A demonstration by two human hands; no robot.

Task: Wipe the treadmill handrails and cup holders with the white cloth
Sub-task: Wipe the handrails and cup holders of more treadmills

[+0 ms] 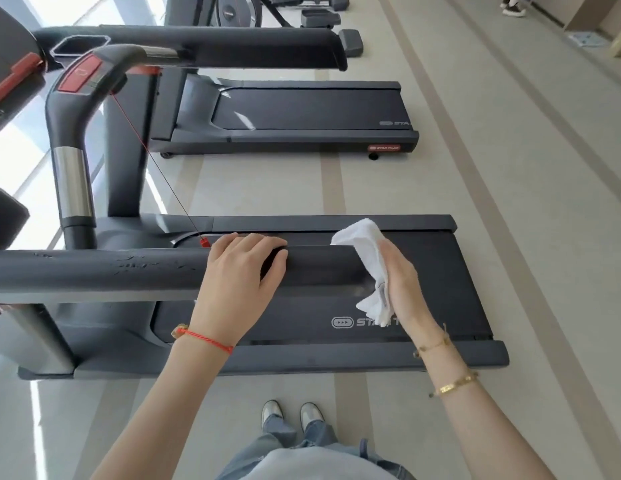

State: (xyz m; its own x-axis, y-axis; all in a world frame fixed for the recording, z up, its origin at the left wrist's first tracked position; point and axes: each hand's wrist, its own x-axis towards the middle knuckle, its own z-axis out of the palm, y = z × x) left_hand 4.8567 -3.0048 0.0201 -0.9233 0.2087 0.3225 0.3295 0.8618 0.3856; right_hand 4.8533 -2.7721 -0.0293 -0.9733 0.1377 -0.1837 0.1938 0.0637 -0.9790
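Observation:
The near handrail of the treadmill is a thick dark grey bar that runs across the lower left, scuffed on top. My left hand lies over it, fingers curled over the far side. At the rail's right end my right hand holds the white cloth pressed against the end of the bar. The far handrail runs across the top, with a dark cup holder at its left end. A curved grip bar with a metal section joins the console.
The treadmill belt lies below the rail. A red safety cord with its clip hangs down from the console. A second treadmill stands beyond, more gym machines further back. My shoes stand on grey floor. Someone's feet show at top right.

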